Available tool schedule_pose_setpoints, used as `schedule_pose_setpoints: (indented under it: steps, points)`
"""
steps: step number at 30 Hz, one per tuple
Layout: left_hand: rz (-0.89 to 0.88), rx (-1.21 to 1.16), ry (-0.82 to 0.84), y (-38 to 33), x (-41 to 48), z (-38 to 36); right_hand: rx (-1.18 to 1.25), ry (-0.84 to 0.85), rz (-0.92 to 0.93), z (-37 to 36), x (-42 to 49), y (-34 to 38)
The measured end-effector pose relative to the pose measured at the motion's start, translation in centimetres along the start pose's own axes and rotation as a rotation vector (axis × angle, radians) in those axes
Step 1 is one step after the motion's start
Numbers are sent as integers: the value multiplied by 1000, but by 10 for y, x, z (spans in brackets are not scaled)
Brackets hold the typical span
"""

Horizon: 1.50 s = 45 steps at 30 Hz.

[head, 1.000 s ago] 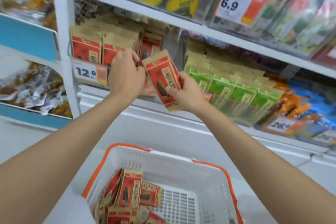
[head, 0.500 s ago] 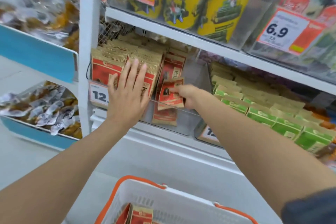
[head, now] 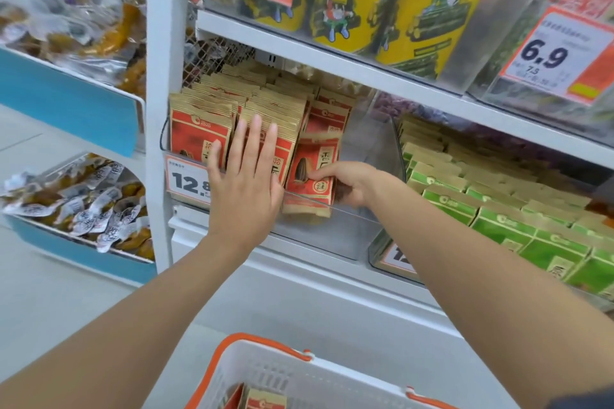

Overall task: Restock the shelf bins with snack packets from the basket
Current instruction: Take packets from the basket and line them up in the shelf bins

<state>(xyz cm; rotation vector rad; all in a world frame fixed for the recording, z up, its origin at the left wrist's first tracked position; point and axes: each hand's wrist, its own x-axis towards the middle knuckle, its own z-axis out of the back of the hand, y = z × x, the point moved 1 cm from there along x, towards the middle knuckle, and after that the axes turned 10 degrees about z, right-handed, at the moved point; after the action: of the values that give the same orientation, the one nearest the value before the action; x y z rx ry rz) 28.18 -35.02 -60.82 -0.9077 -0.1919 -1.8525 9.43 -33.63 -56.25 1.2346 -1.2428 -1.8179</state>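
Note:
A clear shelf bin (head: 349, 242) holds rows of red-and-tan snack packets (head: 199, 129). My left hand (head: 244, 183) lies flat with straight fingers against the front packets, pressing them back. My right hand (head: 345, 183) pinches one red packet (head: 310, 176) with thumb on its face, standing it upright in the bin's right part, just behind the clear front wall. The white basket (head: 299, 372) with orange handles sits at the bottom edge, with a few more red packets (head: 262, 400) showing inside.
Green packets (head: 498, 209) fill the neighbouring bin on the right. Yellow packs (head: 365, 0) and price tags sit on the shelf above. A white upright post (head: 162, 109) divides off blue-fronted bins (head: 73, 242) of wrapped snacks on the left. A person stands far back at the top left.
My right hand has brought the red packet from in front of the shelf down into the bin. My left hand has opened flat against the front packets. The view has moved closer to the shelf.

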Motion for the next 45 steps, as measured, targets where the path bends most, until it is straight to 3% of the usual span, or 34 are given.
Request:
schedule_pose_setpoints:
  steps: [3,6,13,16,18,21,32,39,45]
  points:
    - [-13,2,-3,3,-1,-1,72,-208,206,7,17,3]
    - [-26,3,-3,4,-1,-1,-138,-370,338,5,37,4]
    - [-30,-16,-6,4,-2,-3,-221,-380,345,-14,64,-2]
    - [-25,-18,-9,4,-2,-4,-534,-317,193,-13,67,-13]
    - [-18,-13,-11,3,-3,-5,-689,-363,195,-7,69,-18]
    - [-20,-15,-13,2,-2,-4,-659,-420,269,-5,64,-14]
    - [-31,-31,26,4,-3,-2,-333,-316,115,-6,38,-10]
    - [9,-118,91,-2,-5,15,-530,-328,307,0,-30,15]
    - [144,-400,155,-31,-34,52,-559,-427,744,-4,-110,3]
